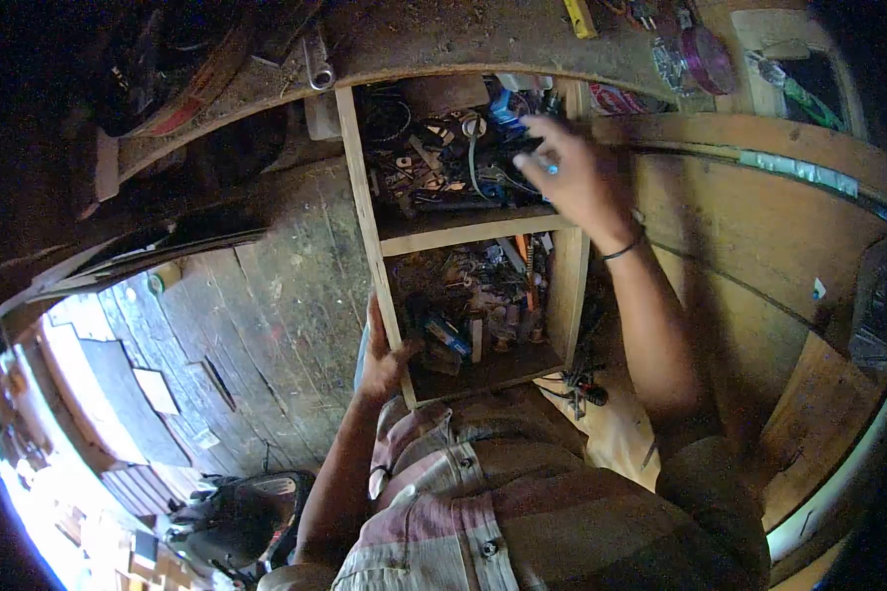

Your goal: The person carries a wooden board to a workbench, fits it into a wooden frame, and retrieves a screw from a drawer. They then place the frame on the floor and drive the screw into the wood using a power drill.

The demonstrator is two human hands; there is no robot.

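Looking down from your head camera, you see one pulled-out wooden drawer (562,286) split into two compartments, both heaped with small metal parts and tools. Your left hand (382,360) grips the drawer's left wall, fingers wrapped round the edge. Your right hand (572,177) hovers over the far compartment, fingers loosely spread, pinching a small blue piece (552,169).

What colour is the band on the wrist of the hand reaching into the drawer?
Black. The thin wristband on the right hand shows best in the head view.
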